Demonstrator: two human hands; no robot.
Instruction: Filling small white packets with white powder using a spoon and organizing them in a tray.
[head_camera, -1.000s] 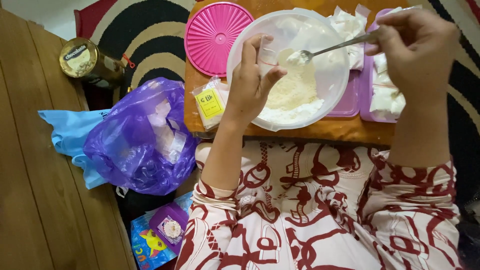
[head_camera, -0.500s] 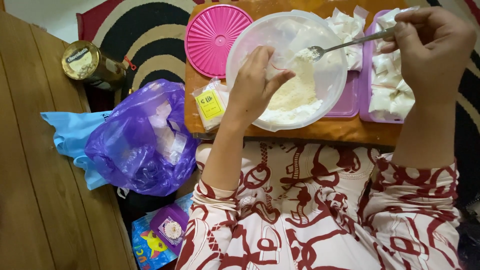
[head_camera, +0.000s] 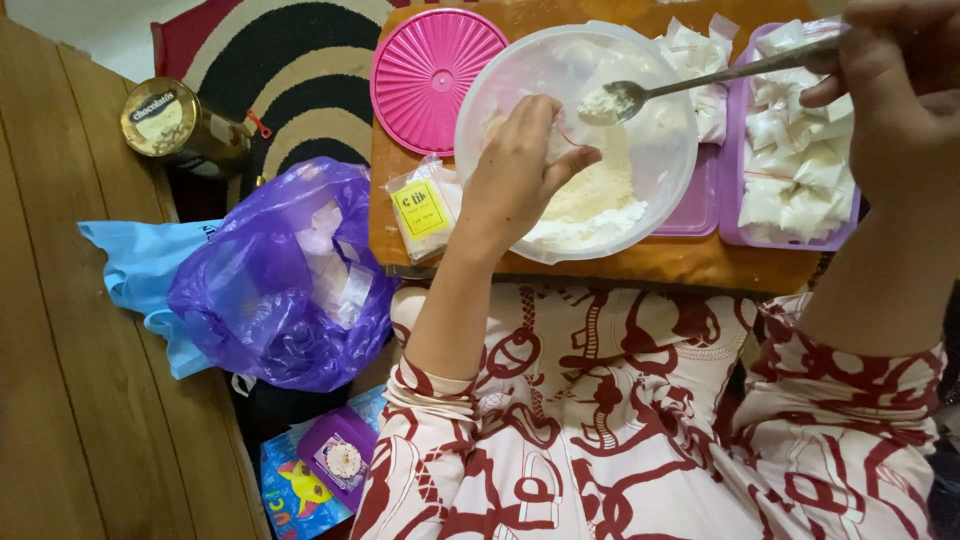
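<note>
Over bowl (head_camera: 640, 215) | right fingers (head_camera: 835, 85) grasping spoon (head_camera: 690, 85) | left fingers (head_camera: 545, 135) pinching small bag, beneath spoon

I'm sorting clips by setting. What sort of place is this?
Probably a home floor, used for packing food by hand: a patterned rug beside wooden flooring, a low board holding a bowl of white powder, and a tray of small filled packets.
</note>
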